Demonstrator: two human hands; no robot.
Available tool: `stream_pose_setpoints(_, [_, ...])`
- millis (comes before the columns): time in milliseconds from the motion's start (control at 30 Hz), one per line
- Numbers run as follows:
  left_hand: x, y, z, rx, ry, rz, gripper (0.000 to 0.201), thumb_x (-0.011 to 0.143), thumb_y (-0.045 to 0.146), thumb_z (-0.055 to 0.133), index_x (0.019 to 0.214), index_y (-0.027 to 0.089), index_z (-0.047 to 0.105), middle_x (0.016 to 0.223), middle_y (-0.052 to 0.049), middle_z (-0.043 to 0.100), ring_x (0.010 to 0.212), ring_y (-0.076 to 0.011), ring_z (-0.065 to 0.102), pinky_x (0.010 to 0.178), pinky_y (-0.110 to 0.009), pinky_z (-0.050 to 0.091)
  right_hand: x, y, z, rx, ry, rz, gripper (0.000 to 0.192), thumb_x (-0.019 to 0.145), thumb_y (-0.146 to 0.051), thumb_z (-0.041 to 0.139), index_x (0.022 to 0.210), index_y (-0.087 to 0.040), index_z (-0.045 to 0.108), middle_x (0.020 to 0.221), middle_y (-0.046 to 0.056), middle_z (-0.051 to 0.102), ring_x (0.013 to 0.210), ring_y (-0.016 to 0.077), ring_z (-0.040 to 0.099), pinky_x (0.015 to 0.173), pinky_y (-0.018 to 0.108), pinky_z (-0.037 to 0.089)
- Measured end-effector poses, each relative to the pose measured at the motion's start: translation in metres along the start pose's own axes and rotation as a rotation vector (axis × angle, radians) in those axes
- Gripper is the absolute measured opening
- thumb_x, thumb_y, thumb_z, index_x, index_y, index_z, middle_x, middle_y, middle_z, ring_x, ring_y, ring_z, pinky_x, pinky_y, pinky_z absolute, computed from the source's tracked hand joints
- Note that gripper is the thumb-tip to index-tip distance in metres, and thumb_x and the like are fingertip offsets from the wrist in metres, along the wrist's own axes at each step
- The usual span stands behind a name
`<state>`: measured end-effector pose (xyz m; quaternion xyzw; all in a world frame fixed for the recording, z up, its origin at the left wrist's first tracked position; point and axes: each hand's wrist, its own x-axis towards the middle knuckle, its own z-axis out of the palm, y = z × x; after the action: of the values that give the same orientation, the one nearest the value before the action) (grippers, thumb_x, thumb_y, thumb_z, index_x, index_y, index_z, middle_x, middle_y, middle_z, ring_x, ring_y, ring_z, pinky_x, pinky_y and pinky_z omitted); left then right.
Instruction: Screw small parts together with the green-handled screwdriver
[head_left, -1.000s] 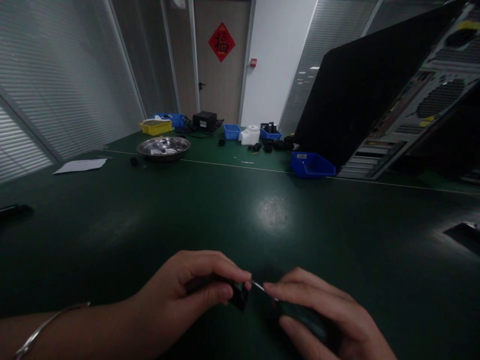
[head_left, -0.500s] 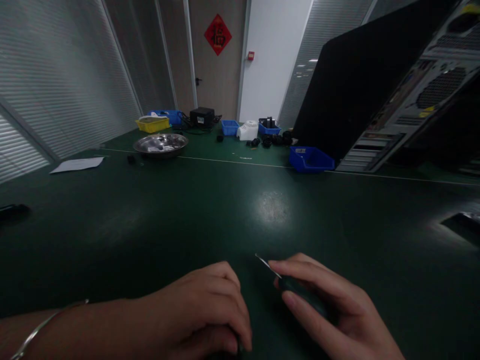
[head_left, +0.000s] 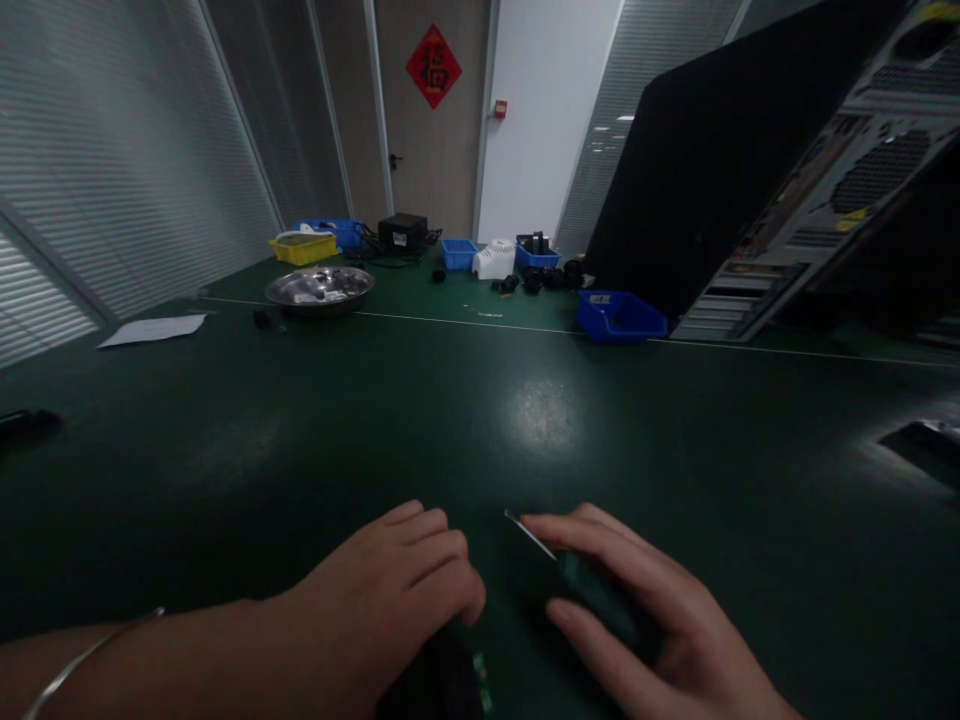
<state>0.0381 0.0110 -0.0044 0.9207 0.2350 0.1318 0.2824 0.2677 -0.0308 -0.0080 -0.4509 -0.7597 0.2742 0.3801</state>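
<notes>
At the bottom of the head view, my left hand (head_left: 409,590) is curled over a dark part with a green circuit-board edge (head_left: 482,682). Most of that part is hidden under the hand or cut off by the frame. My right hand (head_left: 660,620) holds a small screwdriver (head_left: 534,537) between thumb and fingers. Its thin metal shaft points up and left, and its dark handle lies largely inside the hand. The screwdriver tip is to the right of my left hand, apart from the dark part.
A steel bowl (head_left: 321,290) with small pieces stands on the green table (head_left: 375,400). Behind it are a yellow tray (head_left: 304,250) and a black box (head_left: 403,233). A blue bin (head_left: 621,318) sits beside a computer case (head_left: 817,180) on the right. Paper (head_left: 152,330) lies left.
My left hand has turned and lifted slightly, so the dark part with its green edge now shows. The right thumb has moved away from the screwdriver handle; the screwdriver has shifted slightly left.
</notes>
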Motion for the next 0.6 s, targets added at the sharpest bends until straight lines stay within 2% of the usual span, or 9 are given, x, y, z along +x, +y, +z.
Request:
stream_pose_setpoints(100, [0.001,-0.012,0.016,0.095,-0.032,0.039,0.034,0.066,0.046,0.065,0.082,0.019,0.051,0.082,-0.004,0.058,0.074,-0.0200,0.047,0.081,-0.036,0.039,0.000,-0.001,0.002,0.010,-0.073,-0.039,0.021,0.075,-0.010,0.058,0.092,-0.022,0.057,0.082,0.002,0.063,0.073,0.0139,0.062,0.064,0.020,0.051])
stream_pose_setpoints(167, [0.002,-0.016,0.021,0.115,-0.042,0.030,0.032,0.066,0.045,0.065,0.079,0.019,0.050,0.079,-0.004,0.057,0.072,-0.0199,0.046,0.079,-0.035,0.039,-0.001,0.000,0.005,0.016,-0.158,-0.056,0.016,0.076,-0.010,0.056,0.088,-0.021,0.055,0.081,0.002,0.063,0.071,0.0123,0.061,0.065,0.020,0.050])
stream_pose_setpoints(233, [0.003,-0.016,0.022,0.100,-0.038,0.019,0.032,0.067,0.046,0.064,0.079,0.019,0.050,0.078,-0.004,0.056,0.071,-0.0197,0.046,0.077,-0.035,0.039,-0.002,0.002,0.009,0.011,-0.262,-0.077,0.009,0.079,-0.017,0.058,0.086,-0.020,0.054,0.079,0.001,0.064,0.068,0.0113,0.061,0.061,0.018,0.049])
stream_pose_setpoints(300, [0.004,-0.013,0.018,0.060,-0.034,0.019,0.033,0.068,0.047,0.063,0.079,0.019,0.050,0.077,-0.003,0.055,0.071,-0.0190,0.046,0.076,-0.034,0.039,-0.003,0.004,0.013,-0.031,-0.310,-0.099,0.011,0.081,-0.029,0.059,0.085,-0.020,0.054,0.079,0.001,0.065,0.068,0.0117,0.062,0.059,0.018,0.048])
stream_pose_setpoints(433, [0.009,-0.001,0.005,0.020,-0.075,0.010,0.031,0.066,0.044,0.065,0.077,0.019,0.050,0.077,-0.002,0.055,0.068,-0.0175,0.045,0.074,-0.033,0.039,-0.004,0.005,0.020,-0.128,-0.300,-0.160,0.024,0.086,-0.044,0.050,0.085,-0.021,0.056,0.076,0.001,0.067,0.065,0.0124,0.060,0.059,0.020,0.046])
stream_pose_setpoints(600, [0.013,0.013,-0.006,0.040,-0.144,-0.047,0.025,0.069,0.036,0.064,0.079,0.018,0.050,0.085,-0.005,0.056,0.072,-0.0180,0.046,0.072,-0.031,0.038,-0.004,0.006,0.023,-0.190,-0.269,-0.228,0.026,0.088,-0.043,0.047,0.082,-0.020,0.056,0.073,0.001,0.066,0.062,0.0122,0.058,0.058,0.020,0.045])
